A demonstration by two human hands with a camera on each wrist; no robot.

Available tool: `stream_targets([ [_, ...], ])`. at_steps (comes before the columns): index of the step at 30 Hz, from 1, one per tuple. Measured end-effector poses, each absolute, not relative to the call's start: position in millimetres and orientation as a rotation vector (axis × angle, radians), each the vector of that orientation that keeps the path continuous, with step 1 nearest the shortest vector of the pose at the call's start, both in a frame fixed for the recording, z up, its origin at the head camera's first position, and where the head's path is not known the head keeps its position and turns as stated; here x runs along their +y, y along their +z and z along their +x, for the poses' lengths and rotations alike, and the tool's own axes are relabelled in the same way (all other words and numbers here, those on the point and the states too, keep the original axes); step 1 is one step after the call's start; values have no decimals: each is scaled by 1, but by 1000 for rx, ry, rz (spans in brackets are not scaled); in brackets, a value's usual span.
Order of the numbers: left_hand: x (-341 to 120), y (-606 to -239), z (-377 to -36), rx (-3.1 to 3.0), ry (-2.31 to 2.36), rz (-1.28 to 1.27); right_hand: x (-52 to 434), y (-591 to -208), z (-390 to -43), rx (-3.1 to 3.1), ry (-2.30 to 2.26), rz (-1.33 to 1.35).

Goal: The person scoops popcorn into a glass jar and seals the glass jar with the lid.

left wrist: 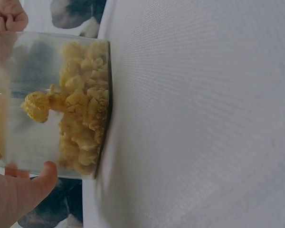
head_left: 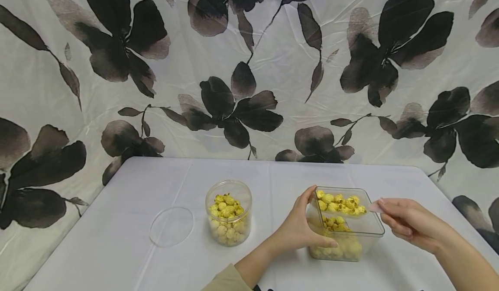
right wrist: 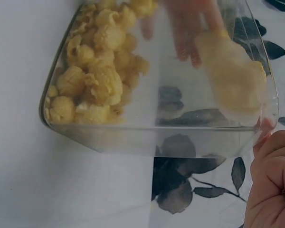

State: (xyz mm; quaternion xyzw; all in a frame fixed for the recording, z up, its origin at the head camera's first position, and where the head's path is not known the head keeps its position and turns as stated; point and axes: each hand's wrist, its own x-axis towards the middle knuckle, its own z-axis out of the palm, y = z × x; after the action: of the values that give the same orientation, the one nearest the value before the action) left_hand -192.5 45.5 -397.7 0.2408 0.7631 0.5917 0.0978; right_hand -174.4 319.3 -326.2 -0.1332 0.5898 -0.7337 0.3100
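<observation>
A square clear container (head_left: 366, 228) with yellow popcorn in its bottom stands on the white table at the front right. My left hand (head_left: 306, 224) grips its left side, thumb on the rim and fingers along the near wall. My right hand (head_left: 391, 215) pinches the handle of a clear scoop (head_left: 341, 205) heaped with popcorn, held level over the container's opening. In the left wrist view the container (left wrist: 33, 71) is side-on with my thumb (left wrist: 31, 187) against it. The right wrist view has the container (right wrist: 147, 128), the loaded scoop (right wrist: 232, 78) and my curled right hand (right wrist: 273, 190).
A round clear jar (head_left: 228, 213) more than half full of popcorn stands left of the container. Its clear lid (head_left: 171, 226) lies flat further left. The table (head_left: 117, 247) is covered in white cloth; a flower-print curtain (head_left: 249, 66) hangs behind it.
</observation>
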Motion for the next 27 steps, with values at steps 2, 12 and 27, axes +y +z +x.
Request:
stream_targets([
  [2,46,-398,-192,2257,1755,714,316,-326,-175,1597,-1943,-350],
  [12,46,-399,-193,2261,1760,736,311,-324,-177,1672,-1969,-292],
  [27,46,-398,-192,2265,1752,715,325,-330,-174,1498,-1967,-336],
])
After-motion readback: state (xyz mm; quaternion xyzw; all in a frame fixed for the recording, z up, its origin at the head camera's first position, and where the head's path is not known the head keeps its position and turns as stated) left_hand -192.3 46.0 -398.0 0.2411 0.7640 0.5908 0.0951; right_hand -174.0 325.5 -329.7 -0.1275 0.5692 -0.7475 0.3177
